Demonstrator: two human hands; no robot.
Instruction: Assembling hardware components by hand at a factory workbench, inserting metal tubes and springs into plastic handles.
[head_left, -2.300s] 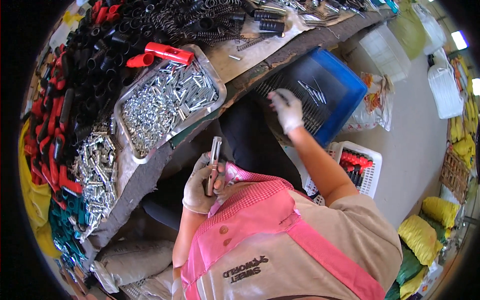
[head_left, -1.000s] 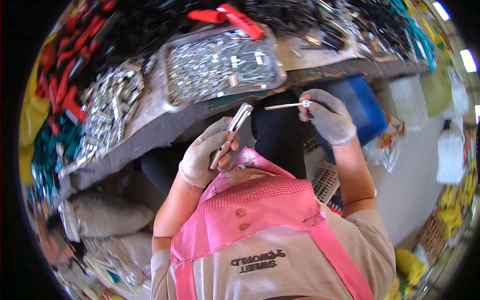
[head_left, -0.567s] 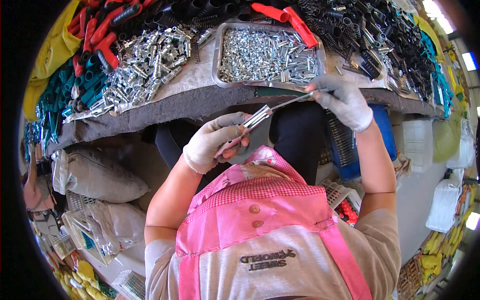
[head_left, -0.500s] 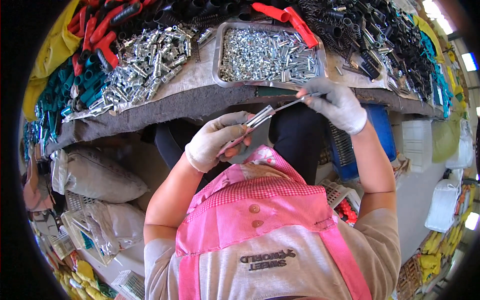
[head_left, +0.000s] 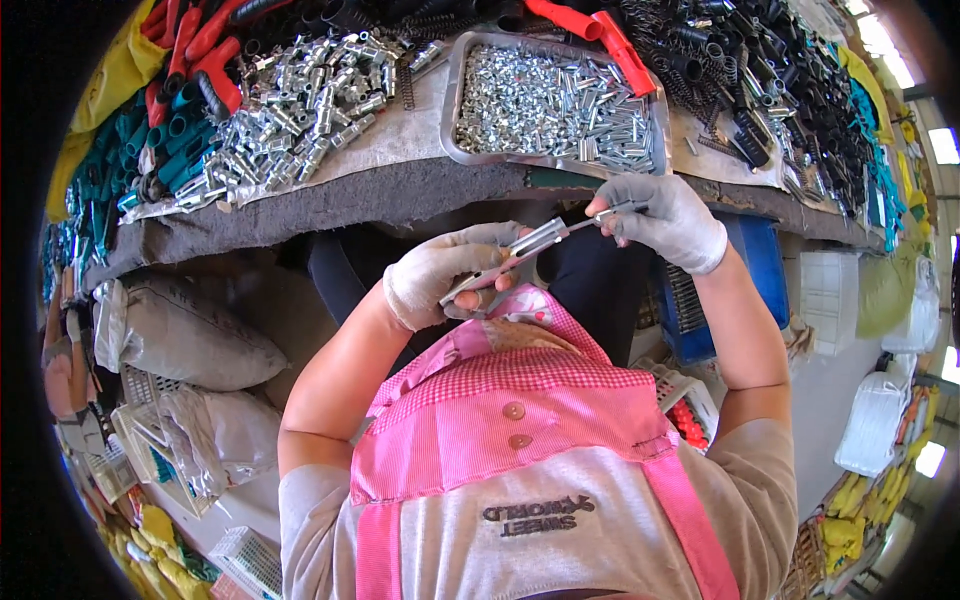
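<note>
My left hand (head_left: 440,275), in a pale glove with grey fingers, is closed round a few slim silver metal tubes (head_left: 540,240). They point up and to the right, over my lap. In a pinch between thumb and fingers, my gloved right hand (head_left: 675,222) holds a thin metal rod (head_left: 582,224). The rod's far end meets the upper end of the tubes; whether it sits inside one or only beside it, I cannot tell. A short shiny piece shows at my right fingertips, partly hidden by them.
A metal tray (head_left: 452,130) of small silver parts stands on the cloth-covered bench (head_left: 400,195). Loose silver fittings (head_left: 310,110) lie left of it, with red handles (head_left: 212,75) beyond. Black parts and springs (head_left: 745,80) are heaped at right. A blue crate (head_left: 755,280) stands below the bench.
My right hand has come slightly lower, and the rod shows a shorter length between the hands. The tubes in my left hand have shifted a little to the right.
</note>
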